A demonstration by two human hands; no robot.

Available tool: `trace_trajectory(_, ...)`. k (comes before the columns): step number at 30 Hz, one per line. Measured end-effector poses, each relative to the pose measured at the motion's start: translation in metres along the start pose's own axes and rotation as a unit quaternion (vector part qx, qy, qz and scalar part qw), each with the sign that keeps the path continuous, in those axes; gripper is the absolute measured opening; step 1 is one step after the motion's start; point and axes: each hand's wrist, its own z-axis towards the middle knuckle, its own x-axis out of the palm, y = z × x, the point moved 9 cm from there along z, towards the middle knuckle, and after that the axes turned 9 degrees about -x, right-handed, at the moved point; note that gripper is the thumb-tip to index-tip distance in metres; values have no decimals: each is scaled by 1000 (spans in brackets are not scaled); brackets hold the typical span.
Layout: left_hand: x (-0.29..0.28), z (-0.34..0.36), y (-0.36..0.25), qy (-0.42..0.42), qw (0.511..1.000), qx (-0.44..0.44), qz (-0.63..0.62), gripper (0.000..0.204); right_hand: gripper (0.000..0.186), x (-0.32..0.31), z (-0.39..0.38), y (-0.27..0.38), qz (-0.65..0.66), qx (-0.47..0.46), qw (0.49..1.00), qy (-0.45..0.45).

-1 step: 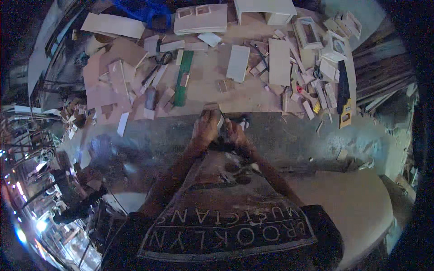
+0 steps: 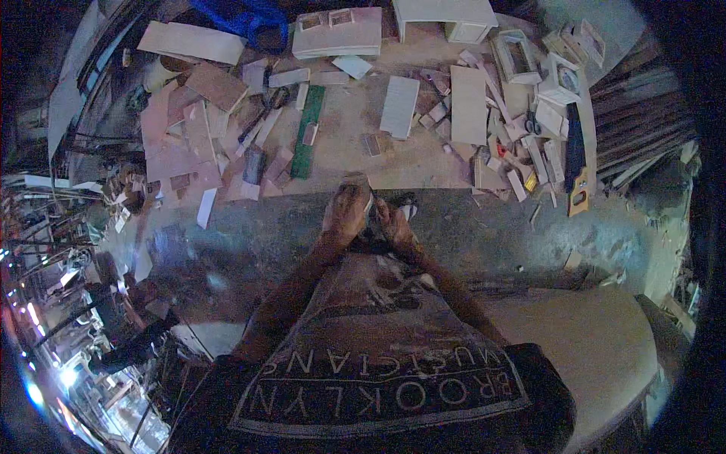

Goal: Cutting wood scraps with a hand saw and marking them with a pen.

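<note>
The work surface is a pale tan wooden tabletop (image 2: pixel 423 170), its near edge next to the person's hands. The left hand (image 2: pixel 346 214) is closed around a small light-brown wooden piece (image 2: pixel 354 178), which projects beyond the fingers at that edge. The right hand (image 2: pixel 395 223) is curled just beside it; dim light prevents telling whether it grips anything.

Left of centre lies a flat green strip (image 2: pixel 306 151); right of it, a white rectangular panel (image 2: pixel 399 106). Pale wooden offcuts (image 2: pixel 491 174) crowd the right side, near black-handled scissors (image 2: pixel 532 122). A dark-bladed handsaw with a yellow-tan handle (image 2: pixel 579 195) lies at the right end, handle toward the person. A pale wooden panel with two square openings (image 2: pixel 336 38) occupies the far side, beside a bright blue object (image 2: pixel 261 30).

Room: grey, scuffed floor (image 2: pixel 484 234); pale curved-edge board (image 2: pixel 582 340) at lower right; dark stacked strips (image 2: pixel 643 110) at right; glaring light (image 2: pixel 69 377) at lower left.
</note>
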Motion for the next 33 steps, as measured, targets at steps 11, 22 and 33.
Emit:
trace_trajectory(11, 32, -10, 33, -131, 978, 144, 79, 35, 50, 18, 23, 43, -298, -232, 909, 176)
trace_trajectory(22, 34, -21, 41, -85, 974, 163, 132, 44, 55, 20, 34, 58, -204, -241, 921, 229)
trace_trajectory(33, 27, 20, 54, 15, 993, 56, -105, 42, 39, -12, 81, 64, 142, 125, 945, 266)
